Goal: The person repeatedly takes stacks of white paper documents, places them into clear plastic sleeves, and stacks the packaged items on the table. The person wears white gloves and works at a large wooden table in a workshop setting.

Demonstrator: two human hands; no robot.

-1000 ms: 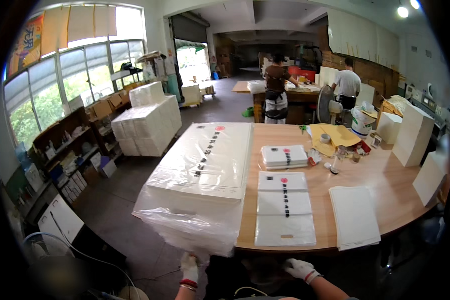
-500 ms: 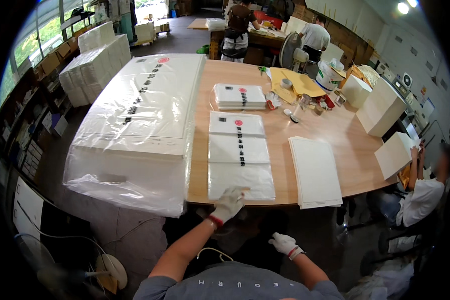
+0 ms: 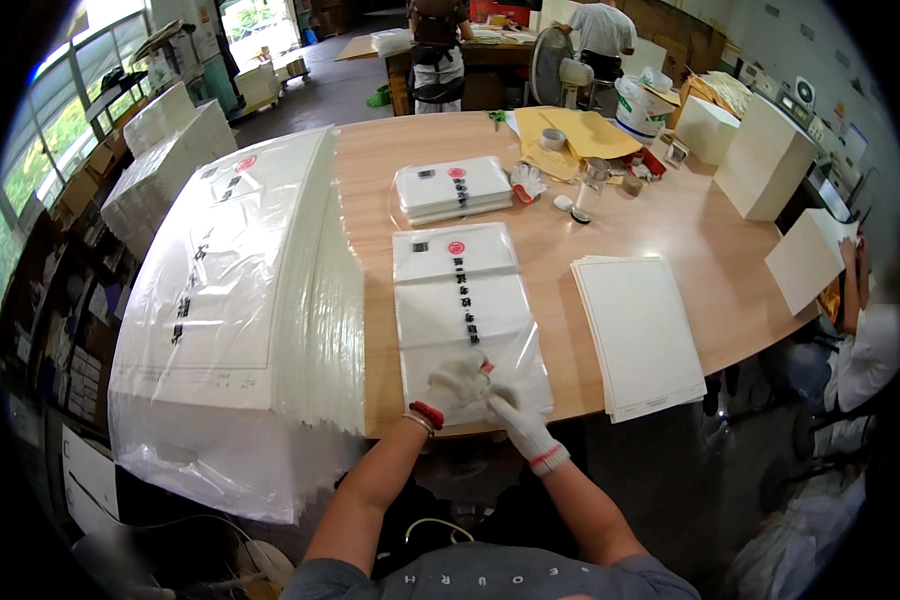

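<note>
A stack of flat clear plastic bags [image 3: 450, 270] with dark print and a red round mark lies before me at the table's near edge. Over its near end my left hand [image 3: 456, 386], in a white knit glove with a red cuff, bends its fingers on the top plastic bag. Gloved too, my right hand [image 3: 520, 425] meets it from the right, its fingertips pinched together at the same film. The exact grip is partly hidden by the gloves. To the right lies a stack of white paper sheets [image 3: 640, 335], slightly fanned.
A tall pile of large bagged sheets [image 3: 240, 270] fills the table's left side. Farther back are a smaller bag stack [image 3: 453, 190], yellow envelopes [image 3: 600, 135], a tape roll [image 3: 552, 139] and a bucket [image 3: 638, 108]. A co-worker [image 3: 860, 340] handles a white block at the right.
My right hand has come up from beside my body to the bags. My left hand has moved slightly farther onto them. The view has shifted, showing the large pile's side.
</note>
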